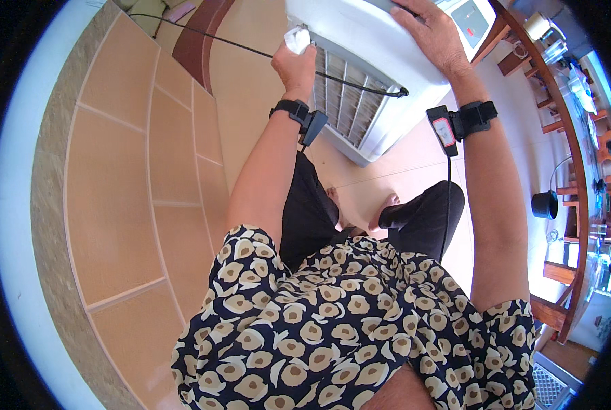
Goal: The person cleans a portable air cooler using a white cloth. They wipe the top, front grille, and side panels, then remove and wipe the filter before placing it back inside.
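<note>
A white floor-standing appliance, which looks like an air cooler [351, 31], stands before me at the top of the view. Its grey slatted grille [344, 97] faces my left side, with a dusty-looking filter behind the slats. My left hand [296, 66] grips a crumpled white tissue or cloth [298, 40] at the grille's upper left edge. On the appliance's top, near its control panel [470, 23], rests my right hand [431, 38], palm down; whether it holds anything is hard to see. A black power cord [356, 87] leaves the housing beside the grille and passes behind my left wrist.
Left of me runs a tiled wall [115, 205]. A curved dark red trim [195, 46] is at the upper left. At right stands a long wooden-edged table [574, 143] with various items on it. A black bucket [545, 205] is near its edge.
</note>
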Tool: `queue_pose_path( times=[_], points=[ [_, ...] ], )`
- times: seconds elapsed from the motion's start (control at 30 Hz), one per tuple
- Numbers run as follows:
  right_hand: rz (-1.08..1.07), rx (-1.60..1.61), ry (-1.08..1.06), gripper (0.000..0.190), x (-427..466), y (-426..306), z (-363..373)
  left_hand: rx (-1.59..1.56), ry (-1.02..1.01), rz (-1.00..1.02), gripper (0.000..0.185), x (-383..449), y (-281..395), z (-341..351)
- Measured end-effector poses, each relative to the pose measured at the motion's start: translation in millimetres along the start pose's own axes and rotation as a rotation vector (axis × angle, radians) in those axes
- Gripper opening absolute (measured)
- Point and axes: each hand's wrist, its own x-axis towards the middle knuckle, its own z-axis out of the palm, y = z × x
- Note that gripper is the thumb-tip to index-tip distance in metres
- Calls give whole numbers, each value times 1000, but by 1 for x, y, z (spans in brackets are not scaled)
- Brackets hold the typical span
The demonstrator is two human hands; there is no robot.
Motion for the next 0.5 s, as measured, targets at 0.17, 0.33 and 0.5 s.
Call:
queue_pose_path(
  times=[0.17,0.33,0.5],
  points=[
    [35,10,7,38,1,-7,-3,-29,111,-150,32,-33,26,1],
    [-15,-30,41,37,-1,-5,-2,-312,-114,-281,27,-100,62,4],
    [-65,-93,70,36,0,-3,0,-338,-198,-319,23,-112,82,11]
  ],
)
